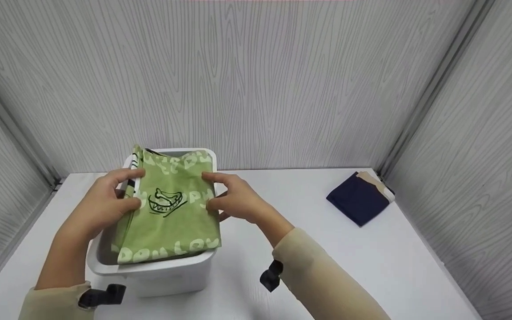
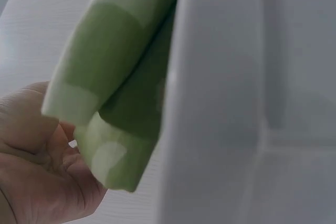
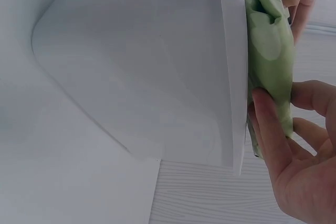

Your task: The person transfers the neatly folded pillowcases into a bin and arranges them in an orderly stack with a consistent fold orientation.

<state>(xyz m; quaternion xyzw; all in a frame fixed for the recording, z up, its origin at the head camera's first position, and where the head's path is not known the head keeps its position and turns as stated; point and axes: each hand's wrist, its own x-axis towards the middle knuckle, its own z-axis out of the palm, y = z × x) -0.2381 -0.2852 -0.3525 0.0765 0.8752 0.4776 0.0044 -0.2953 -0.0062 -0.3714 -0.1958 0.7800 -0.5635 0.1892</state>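
Head view, lower left: left hand (image 1: 107, 200) and right hand (image 1: 234, 200), fingers curled, pinch opposite edges of a folded green printed cloth (image 1: 169, 213) lying atop a white plastic bin (image 1: 149, 266) on the white counter (image 1: 371, 266). Left wrist view: fingers (image 2: 37, 166) cup the cloth's fold (image 2: 110, 103). Right wrist view: thumb (image 3: 270, 129) presses the cloth (image 3: 270, 51) against the bin's rim (image 3: 233, 77).

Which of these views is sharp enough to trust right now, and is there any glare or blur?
Head view: even light, no glare, sharp on green cloth and white bin. Left wrist view: cloth and bin wall soft, too close. Right wrist view: bin side pale and washed out, right hand fairly clear.
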